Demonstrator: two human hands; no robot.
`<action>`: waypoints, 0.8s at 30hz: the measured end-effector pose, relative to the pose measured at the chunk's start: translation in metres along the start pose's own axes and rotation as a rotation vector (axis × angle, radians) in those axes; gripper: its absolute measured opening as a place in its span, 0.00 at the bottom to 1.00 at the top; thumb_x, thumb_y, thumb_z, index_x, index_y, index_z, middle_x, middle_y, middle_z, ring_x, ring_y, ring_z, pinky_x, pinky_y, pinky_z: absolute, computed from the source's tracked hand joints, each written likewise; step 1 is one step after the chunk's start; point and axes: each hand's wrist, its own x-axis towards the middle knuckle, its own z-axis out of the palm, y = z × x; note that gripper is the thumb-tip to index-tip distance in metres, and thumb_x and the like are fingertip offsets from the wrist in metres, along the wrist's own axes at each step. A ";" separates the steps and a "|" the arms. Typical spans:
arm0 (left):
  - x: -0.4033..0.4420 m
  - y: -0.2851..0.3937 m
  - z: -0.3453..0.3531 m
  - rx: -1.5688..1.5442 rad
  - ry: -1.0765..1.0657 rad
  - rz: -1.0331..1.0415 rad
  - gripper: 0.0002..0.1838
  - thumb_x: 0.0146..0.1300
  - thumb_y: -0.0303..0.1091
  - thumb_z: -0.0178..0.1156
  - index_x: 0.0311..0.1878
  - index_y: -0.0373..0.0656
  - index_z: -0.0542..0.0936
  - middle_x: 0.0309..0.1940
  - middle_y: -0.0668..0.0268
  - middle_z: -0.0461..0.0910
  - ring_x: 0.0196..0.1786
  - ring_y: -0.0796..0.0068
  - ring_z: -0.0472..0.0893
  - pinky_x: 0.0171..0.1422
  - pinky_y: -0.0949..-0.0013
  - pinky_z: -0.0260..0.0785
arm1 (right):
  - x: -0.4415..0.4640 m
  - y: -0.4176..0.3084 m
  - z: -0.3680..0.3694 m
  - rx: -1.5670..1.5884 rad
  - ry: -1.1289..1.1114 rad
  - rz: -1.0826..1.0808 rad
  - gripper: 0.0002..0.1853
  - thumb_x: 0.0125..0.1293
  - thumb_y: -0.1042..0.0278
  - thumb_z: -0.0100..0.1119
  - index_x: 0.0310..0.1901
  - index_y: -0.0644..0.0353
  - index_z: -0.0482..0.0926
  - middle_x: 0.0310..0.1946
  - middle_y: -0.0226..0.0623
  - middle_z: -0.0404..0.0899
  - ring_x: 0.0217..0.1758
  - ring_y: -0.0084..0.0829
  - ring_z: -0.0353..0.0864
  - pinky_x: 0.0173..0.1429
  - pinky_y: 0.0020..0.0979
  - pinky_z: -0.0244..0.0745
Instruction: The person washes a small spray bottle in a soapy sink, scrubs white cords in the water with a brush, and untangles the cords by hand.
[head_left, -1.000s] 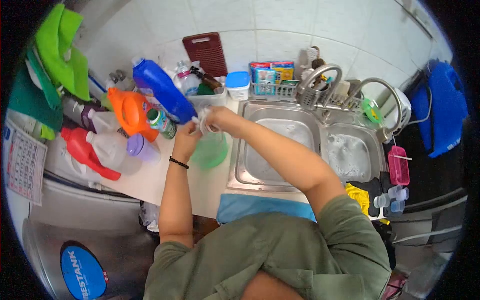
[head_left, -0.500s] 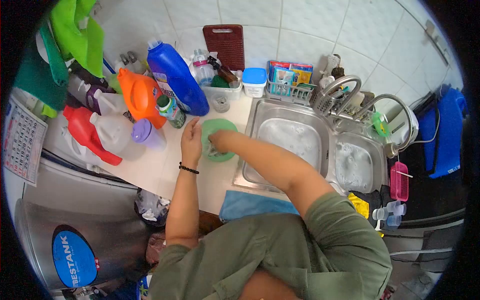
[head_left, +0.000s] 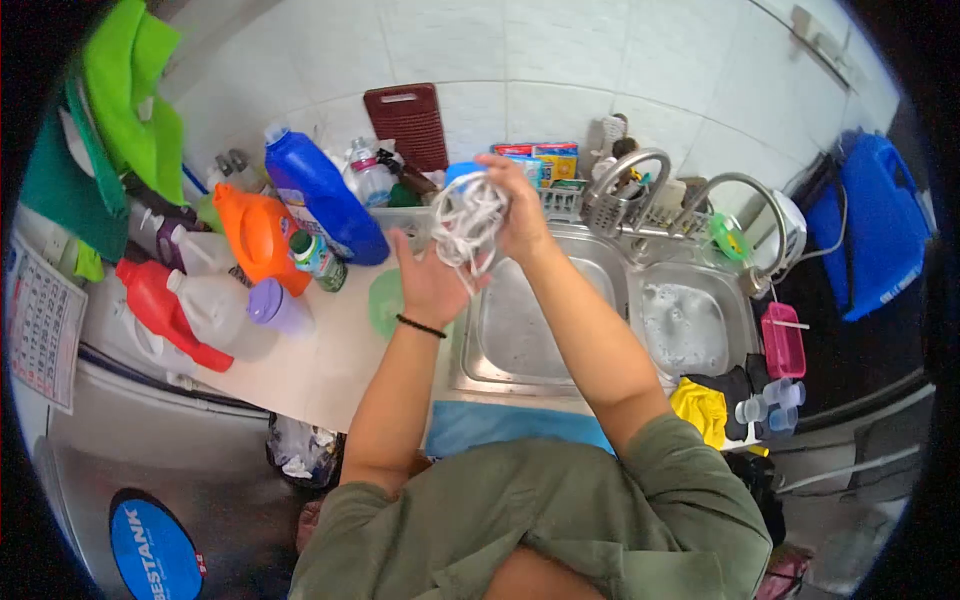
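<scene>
White cord (head_left: 466, 222), loosely tangled, is held above the bench (head_left: 325, 355) near the sink's (head_left: 500, 345) left edge. It is gripped by the right hand's (head_left: 520, 212) curled fingers; the left hand's (head_left: 437, 287) are spread wide, contact unclear. Green bowl (head_left: 383, 303) is partly hidden.

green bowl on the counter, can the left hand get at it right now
Likely yes: the left hand, though perhaps touching the white cords in the right hand, is open and near the green bowl in this view, with nothing apparent between them.
</scene>
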 end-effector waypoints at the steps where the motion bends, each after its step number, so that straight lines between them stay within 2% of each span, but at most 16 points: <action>1: 0.017 -0.012 -0.019 -0.051 0.070 -0.041 0.33 0.63 0.67 0.43 0.57 0.49 0.71 0.48 0.65 0.78 0.48 0.67 0.78 0.43 0.63 0.73 | -0.006 0.007 -0.011 0.020 0.077 -0.015 0.09 0.63 0.65 0.59 0.39 0.62 0.76 0.29 0.30 0.78 0.29 0.21 0.75 0.33 0.25 0.72; 2: 0.041 -0.031 -0.050 0.047 0.136 -0.057 0.30 0.62 0.65 0.46 0.54 0.50 0.72 0.43 0.67 0.78 0.43 0.70 0.77 0.38 0.65 0.71 | -0.014 0.010 -0.017 0.040 0.151 -0.032 0.09 0.63 0.64 0.59 0.36 0.61 0.77 0.27 0.30 0.78 0.28 0.21 0.75 0.33 0.26 0.72; 3: 0.067 -0.054 -0.085 0.146 0.201 -0.071 0.27 0.61 0.63 0.50 0.50 0.51 0.73 0.38 0.69 0.77 0.37 0.73 0.76 0.34 0.67 0.69 | -0.029 0.009 -0.007 -0.410 0.325 -0.092 0.12 0.62 0.63 0.61 0.25 0.60 0.75 0.19 0.28 0.75 0.22 0.22 0.73 0.32 0.28 0.71; 4: 0.082 -0.070 -0.099 0.246 0.265 -0.083 0.24 0.61 0.61 0.53 0.47 0.51 0.73 0.33 0.72 0.77 0.31 0.76 0.75 0.30 0.69 0.68 | -0.047 0.018 0.000 -0.646 0.261 -0.298 0.15 0.61 0.63 0.61 0.20 0.60 0.73 0.16 0.30 0.72 0.20 0.22 0.71 0.30 0.30 0.70; 8: 0.076 -0.100 -0.049 0.259 0.377 -0.199 0.17 0.63 0.53 0.54 0.45 0.51 0.75 0.36 0.69 0.79 0.35 0.76 0.78 0.36 0.71 0.71 | -0.076 0.053 -0.039 -1.222 0.006 -0.883 0.19 0.61 0.62 0.61 0.17 0.64 0.71 0.13 0.40 0.70 0.17 0.28 0.70 0.27 0.33 0.67; 10: 0.074 -0.110 -0.029 0.273 0.433 -0.260 0.14 0.64 0.49 0.55 0.44 0.51 0.76 0.37 0.68 0.80 0.38 0.77 0.79 0.39 0.72 0.73 | -0.054 0.038 -0.089 -0.894 0.430 -0.392 0.16 0.58 0.60 0.63 0.20 0.63 0.76 0.17 0.44 0.74 0.21 0.31 0.76 0.29 0.36 0.70; 11: 0.080 -0.114 -0.049 0.257 0.285 -0.374 0.12 0.65 0.49 0.54 0.40 0.52 0.76 0.36 0.69 0.80 0.37 0.75 0.79 0.39 0.70 0.73 | -0.048 0.033 -0.108 -0.698 0.622 -0.149 0.15 0.57 0.60 0.63 0.22 0.63 0.78 0.19 0.46 0.77 0.22 0.33 0.79 0.31 0.37 0.72; 12: 0.087 -0.118 -0.069 0.253 0.130 -0.483 0.11 0.66 0.48 0.53 0.36 0.53 0.77 0.34 0.69 0.80 0.37 0.73 0.80 0.39 0.67 0.74 | -0.052 0.038 -0.111 -0.815 0.629 -0.289 0.16 0.58 0.60 0.62 0.21 0.64 0.76 0.18 0.47 0.76 0.21 0.37 0.77 0.30 0.38 0.71; 14: 0.095 -0.135 -0.077 0.053 0.091 -0.415 0.12 0.66 0.49 0.53 0.33 0.54 0.77 0.34 0.70 0.79 0.35 0.73 0.79 0.37 0.66 0.73 | -0.065 0.056 -0.099 -1.051 0.622 -0.573 0.18 0.59 0.61 0.59 0.20 0.67 0.73 0.17 0.50 0.74 0.18 0.46 0.72 0.29 0.40 0.70; 15: 0.096 -0.136 -0.075 -0.026 -0.370 -0.119 0.13 0.65 0.50 0.53 0.36 0.52 0.76 0.33 0.70 0.78 0.33 0.71 0.77 0.36 0.64 0.71 | -0.085 0.046 -0.076 -1.275 0.517 -0.418 0.16 0.59 0.62 0.59 0.22 0.66 0.75 0.19 0.51 0.76 0.18 0.42 0.74 0.28 0.40 0.69; 18: 0.093 -0.137 -0.043 0.511 0.500 -0.486 0.15 0.65 0.51 0.53 0.37 0.50 0.75 0.31 0.71 0.76 0.32 0.73 0.75 0.36 0.65 0.69 | -0.082 0.059 -0.117 -0.990 0.732 -0.427 0.13 0.59 0.63 0.60 0.23 0.64 0.78 0.18 0.40 0.79 0.23 0.32 0.78 0.30 0.37 0.72; 19: 0.085 -0.132 -0.015 0.684 0.500 -0.466 0.15 0.65 0.51 0.53 0.38 0.49 0.75 0.32 0.72 0.76 0.32 0.73 0.75 0.37 0.64 0.70 | -0.076 0.058 -0.145 -0.684 0.793 -0.335 0.08 0.58 0.66 0.59 0.29 0.62 0.78 0.20 0.36 0.78 0.21 0.31 0.75 0.28 0.35 0.71; 21: 0.090 -0.119 0.032 1.041 0.468 -0.403 0.16 0.64 0.50 0.54 0.39 0.47 0.75 0.32 0.72 0.76 0.34 0.75 0.76 0.39 0.63 0.71 | -0.068 0.055 -0.168 -0.282 0.918 -0.140 0.06 0.59 0.66 0.57 0.30 0.58 0.76 0.20 0.31 0.75 0.21 0.30 0.73 0.27 0.34 0.69; 22: 0.095 -0.115 0.037 1.061 0.390 -0.382 0.15 0.64 0.49 0.54 0.39 0.46 0.75 0.33 0.72 0.76 0.34 0.75 0.76 0.39 0.64 0.71 | -0.070 0.048 -0.166 -0.083 0.963 -0.038 0.05 0.60 0.67 0.56 0.30 0.56 0.75 0.20 0.28 0.73 0.21 0.29 0.72 0.27 0.33 0.68; 23: 0.102 -0.109 0.041 1.079 0.311 -0.360 0.14 0.65 0.47 0.54 0.40 0.45 0.75 0.33 0.71 0.77 0.35 0.75 0.77 0.40 0.66 0.72 | -0.075 0.040 -0.165 0.261 0.923 0.115 0.07 0.63 0.60 0.52 0.36 0.52 0.73 0.23 0.28 0.74 0.21 0.29 0.71 0.26 0.30 0.68; 24: 0.109 -0.103 0.043 1.095 0.231 -0.335 0.13 0.65 0.46 0.55 0.40 0.45 0.75 0.34 0.70 0.77 0.35 0.75 0.77 0.40 0.67 0.72 | -0.079 0.038 -0.169 0.342 0.880 0.149 0.09 0.64 0.57 0.50 0.37 0.52 0.73 0.25 0.29 0.76 0.23 0.29 0.72 0.27 0.31 0.68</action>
